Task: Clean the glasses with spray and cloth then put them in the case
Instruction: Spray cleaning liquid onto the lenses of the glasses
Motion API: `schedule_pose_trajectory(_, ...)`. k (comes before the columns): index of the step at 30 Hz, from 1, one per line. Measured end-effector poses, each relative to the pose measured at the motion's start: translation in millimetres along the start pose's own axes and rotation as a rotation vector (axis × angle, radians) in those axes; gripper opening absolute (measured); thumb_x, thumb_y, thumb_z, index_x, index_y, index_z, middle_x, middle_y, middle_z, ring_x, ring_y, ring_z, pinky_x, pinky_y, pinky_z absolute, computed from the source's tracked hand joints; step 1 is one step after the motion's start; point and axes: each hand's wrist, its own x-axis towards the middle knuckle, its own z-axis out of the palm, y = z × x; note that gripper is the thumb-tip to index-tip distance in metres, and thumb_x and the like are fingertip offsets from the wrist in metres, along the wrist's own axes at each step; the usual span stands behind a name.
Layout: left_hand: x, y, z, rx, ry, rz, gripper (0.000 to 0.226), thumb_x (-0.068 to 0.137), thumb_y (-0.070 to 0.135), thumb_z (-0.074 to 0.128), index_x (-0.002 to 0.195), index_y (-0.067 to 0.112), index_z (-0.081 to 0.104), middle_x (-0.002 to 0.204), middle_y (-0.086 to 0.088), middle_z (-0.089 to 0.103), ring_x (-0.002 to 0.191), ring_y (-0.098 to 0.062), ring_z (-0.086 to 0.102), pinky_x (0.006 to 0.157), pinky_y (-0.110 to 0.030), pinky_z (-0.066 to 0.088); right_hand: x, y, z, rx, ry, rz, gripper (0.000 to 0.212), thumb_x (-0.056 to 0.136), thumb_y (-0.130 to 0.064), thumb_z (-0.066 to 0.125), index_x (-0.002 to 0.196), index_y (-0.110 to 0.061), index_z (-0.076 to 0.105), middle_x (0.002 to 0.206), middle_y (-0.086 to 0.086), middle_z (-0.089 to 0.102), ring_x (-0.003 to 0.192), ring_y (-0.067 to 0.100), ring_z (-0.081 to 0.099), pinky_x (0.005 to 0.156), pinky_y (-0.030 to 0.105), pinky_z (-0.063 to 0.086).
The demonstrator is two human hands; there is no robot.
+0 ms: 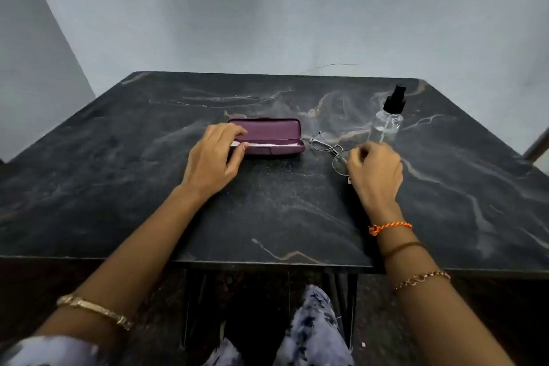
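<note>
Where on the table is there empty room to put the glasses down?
Bare table lies between the two forearms, and left of the left hand. It is crowded from the open purple case across the glasses to the spray bottle, by the right hand.

On the table [267, 217], your case [276, 137] lies at 12 o'clock. The glasses [326, 148] lie just beside it at 1 o'clock, the spray bottle [386, 125] behind them.
</note>
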Motion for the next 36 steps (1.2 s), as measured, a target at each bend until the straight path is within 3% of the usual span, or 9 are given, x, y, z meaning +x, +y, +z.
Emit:
schedule_pose_trajectory(3,0,0,0,-0.014,-0.018,0.03,0.018,0.082,0.008,0.056,0.098,0.002,0.062,0.093,-0.01,0.064,0.086,-0.021,0.054,0.06,-0.025,0.044,3,1,1,0.025,-0.009,0.063,0.026,0.082,-0.017,0.049,0.068,0.001,0.061,0.061,0.013,0.052,0.061,0.033,0.046,0.058,0.029,0.032)
schedule_pose_trajectory(10,-2,8,3,-0.047,-0.002,0.049,0.028,0.085,0.019,0.045,0.097,0.002,0.063,0.092,-0.008,0.064,0.087,-0.013,0.049,0.062,-0.021,0.04,8,8,-5,0.174,-0.086,0.183,0.033,0.08,-0.013,0.046,0.047,-0.005,0.046,0.045,0.009,0.045,0.052,0.027,0.044,0.045,0.029,0.034)
schedule_pose_trajectory(13,-3,10,2,-0.046,-0.02,0.051,0.028,0.085,0.02,0.045,0.097,0.002,0.062,0.092,-0.009,0.064,0.087,-0.019,0.054,0.061,-0.021,0.042,8,17,-9,0.299,-0.139,0.26,0.029,0.078,-0.014,0.048,0.068,0.009,0.062,0.072,0.029,0.065,0.073,0.042,0.062,0.068,0.045,0.054)
schedule_pose_trajectory(15,-2,13,1,-0.049,-0.045,0.055,0.029,0.086,0.02,0.044,0.097,0.001,0.063,0.092,-0.01,0.065,0.087,-0.023,0.057,0.062,-0.023,0.044,6,23,-13,0.346,-0.194,0.274,0.023,0.076,-0.015,0.054,0.067,0.003,0.067,0.075,0.024,0.068,0.08,0.039,0.065,0.077,0.045,0.055)
schedule_pose_trajectory(20,-1,22,2,0.038,-0.137,0.193,0.029,0.087,0.019,0.046,0.096,-0.001,0.064,0.094,-0.013,0.066,0.087,-0.026,0.059,0.073,-0.022,0.042,3,29,-19,0.373,-0.285,0.245,0.021,0.077,-0.018,0.063,0.056,-0.021,0.066,0.057,-0.003,0.061,0.068,0.017,0.062,0.062,0.024,0.047)
schedule_pose_trajectory(24,0,29,3,0.07,-0.168,0.315,0.028,0.086,0.018,0.048,0.094,-0.001,0.066,0.093,-0.014,0.067,0.086,-0.026,0.059,0.078,-0.026,0.041,2,33,-18,0.332,-0.311,0.204,0.008,0.08,-0.016,0.066,0.076,-0.013,0.073,0.056,-0.006,0.057,0.056,0.003,0.049,0.049,0.015,0.036)
schedule_pose_trajectory(28,0,29,3,0.081,-0.172,0.336,0.027,0.086,0.017,0.048,0.092,-0.002,0.066,0.092,-0.014,0.067,0.083,-0.029,0.062,0.078,-0.028,0.041,-1,31,-18,0.42,-0.363,0.189,0.008,0.075,-0.016,0.073,0.076,-0.008,0.072,0.07,0.007,0.068,0.065,0.01,0.058,0.066,0.023,0.048)
schedule_pose_trajectory(31,-1,27,4,0.073,-0.161,0.323,0.027,0.086,0.018,0.048,0.093,-0.001,0.066,0.092,-0.014,0.067,0.084,-0.029,0.062,0.078,-0.027,0.041,-3,28,-15,0.325,-0.315,0.124,0.004,0.075,-0.009,0.072,0.079,-0.008,0.071,0.072,0.003,0.066,0.065,0.008,0.06,0.06,0.01,0.046)
schedule_pose_trajectory(36,-1,24,6,0.035,-0.133,0.257,0.029,0.087,0.02,0.047,0.095,0.0,0.065,0.094,-0.013,0.066,0.087,-0.027,0.061,0.076,-0.024,0.041,-1,24,-17,0.248,-0.193,0.1,0.01,0.081,-0.011,0.064,0.085,-0.006,0.072,0.075,0.008,0.067,0.073,0.017,0.062,0.07,0.023,0.043)
